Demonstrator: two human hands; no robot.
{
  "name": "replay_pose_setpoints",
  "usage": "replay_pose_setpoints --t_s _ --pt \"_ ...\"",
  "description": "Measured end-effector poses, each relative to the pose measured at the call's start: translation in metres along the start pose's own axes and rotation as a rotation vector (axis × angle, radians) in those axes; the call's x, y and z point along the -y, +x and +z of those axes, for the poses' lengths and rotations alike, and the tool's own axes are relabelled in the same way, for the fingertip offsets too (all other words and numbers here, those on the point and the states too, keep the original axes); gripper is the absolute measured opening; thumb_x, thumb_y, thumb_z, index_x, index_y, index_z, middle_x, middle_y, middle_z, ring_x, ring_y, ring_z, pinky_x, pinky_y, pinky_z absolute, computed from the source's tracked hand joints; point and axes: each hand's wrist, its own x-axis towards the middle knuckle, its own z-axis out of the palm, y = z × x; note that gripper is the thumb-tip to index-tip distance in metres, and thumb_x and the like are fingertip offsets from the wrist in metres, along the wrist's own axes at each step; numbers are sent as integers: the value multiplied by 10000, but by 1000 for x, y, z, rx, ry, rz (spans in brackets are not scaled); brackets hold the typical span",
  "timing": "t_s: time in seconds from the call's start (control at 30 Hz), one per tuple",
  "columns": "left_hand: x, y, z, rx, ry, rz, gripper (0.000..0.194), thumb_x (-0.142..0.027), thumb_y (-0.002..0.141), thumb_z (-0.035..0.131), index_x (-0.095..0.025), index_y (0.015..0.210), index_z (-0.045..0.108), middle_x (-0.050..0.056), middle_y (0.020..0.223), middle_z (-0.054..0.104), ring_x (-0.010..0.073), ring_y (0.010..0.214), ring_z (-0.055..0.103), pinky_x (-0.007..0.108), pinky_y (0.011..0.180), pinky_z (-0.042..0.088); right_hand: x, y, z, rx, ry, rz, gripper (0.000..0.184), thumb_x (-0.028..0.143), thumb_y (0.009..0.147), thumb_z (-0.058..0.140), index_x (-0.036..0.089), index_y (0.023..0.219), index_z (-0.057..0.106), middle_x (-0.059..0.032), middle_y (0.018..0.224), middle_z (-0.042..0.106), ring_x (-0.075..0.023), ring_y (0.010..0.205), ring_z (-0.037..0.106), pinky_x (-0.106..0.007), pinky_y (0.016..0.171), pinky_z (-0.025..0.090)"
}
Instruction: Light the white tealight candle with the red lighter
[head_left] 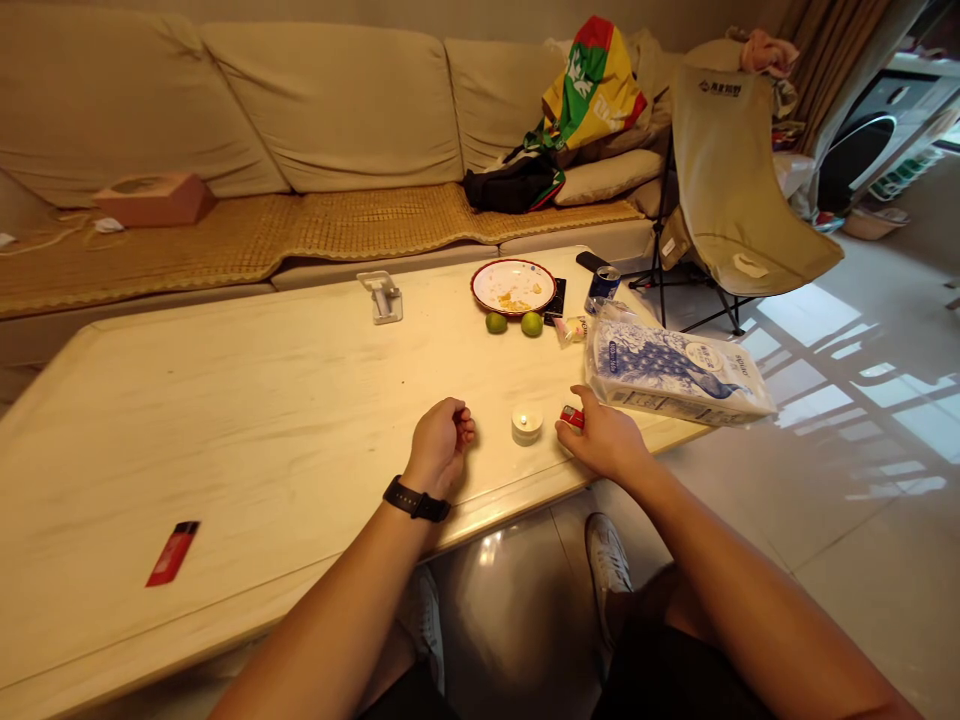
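Note:
My left hand [441,445] rests on the pale table [247,400] as a loose fist with nothing visible in it; a black watch sits on its wrist. A small white tealight candle [526,423] stands between my hands, and its flame looks lit. My right hand [600,438] lies just right of the candle, its fingers closed on a small red lighter [572,416]. A second red lighter [173,552] lies flat near the table's front left edge, far from both hands.
A pack of tissues [675,375] lies at the table's right edge. Behind it are a plate [514,286], two limes [514,323], a can [602,284] and a phone stand [383,296]. A beige sofa [300,130] and folding chair [731,170] stand beyond.

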Motion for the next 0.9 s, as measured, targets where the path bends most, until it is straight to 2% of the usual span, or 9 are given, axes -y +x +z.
replay_pose_setpoints --t_s 0.3,0.43,0.73,0.9 --pt "1 1 -1 1 -3 1 92 -164 713 595 -165 657 522 -11 603 508 80 481 460 208 399 356 1 -1 0 -9 7 -8 645 541 902 481 199 1443 401 -121 1016 738 -313 946 688 -351 759 432" --pt "1 0 0 2 -2 6 90 -165 713 595 -165 662 520 -12 606 508 78 479 460 205 399 354 6 -2 0 -11 11 -16 670 596 905 472 200 1441 398 -117 1004 742 -318 946 691 -357 764 439" --pt "0 -1 0 4 -4 1 89 -163 714 597 -164 667 521 -13 608 506 77 477 460 202 401 360 38 -5 4 45 14 -69 690 618 909 452 192 1447 380 -129 996 742 -322 930 695 -358 767 445" --pt "-1 -2 0 8 -7 5 96 -163 714 594 -167 661 514 -14 600 507 75 472 456 199 400 362 48 -1 4 79 -3 -47 653 532 922 445 173 1463 377 -140 1011 741 -326 931 696 -359 775 449"
